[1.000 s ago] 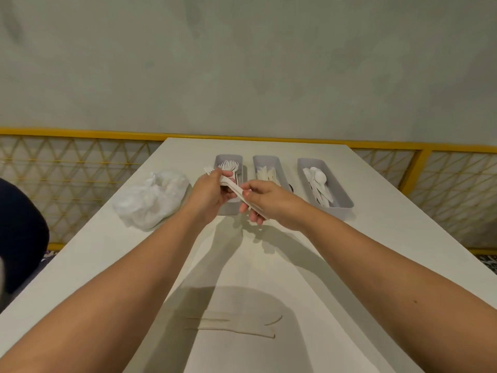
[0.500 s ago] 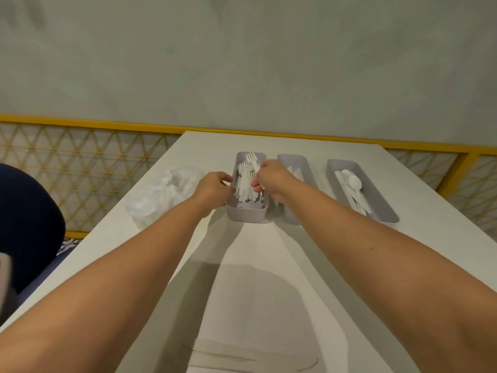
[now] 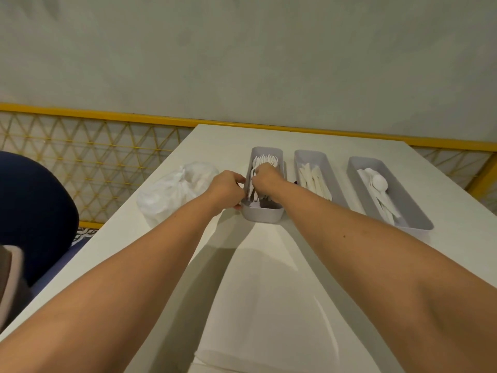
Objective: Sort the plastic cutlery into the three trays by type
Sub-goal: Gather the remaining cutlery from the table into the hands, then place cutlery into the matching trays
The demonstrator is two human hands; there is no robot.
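Head view: three grey trays stand side by side at the far end of the table (image 3: pixel 269 278). The fork tray (image 3: pixel 262 215) is leftmost and holds the forks (image 3: pixel 265 160), tines pointing away from us. The mid tray (image 3: pixel 309 154) holds the knives (image 3: pixel 313 179), and the right tray (image 3: pixel 414 211) holds the spoons (image 3: pixel 380 183). We judge this cutlery to be very light, thin, smooth and slightly springy. It will likely slide or fan out in a loose grip and may snap if bent, so we take hold at the handles, bundled, not at the tines. The right hand (image 3: pixel 265 177) is inside the fork tray, knuckles up, with its fingers curled down onto the fork handles. Its fingertips are hidden, so we cannot tell how firm the grip is. The left hand (image 3: pixel 227 188) is closed at the tray's near left wall and appears to pinch the rim to steady it. A crumpled white bag (image 3: pixel 172 189) lies just left of that hand. No loose cutlery shows on the table, so we judge sorting nearly complete.
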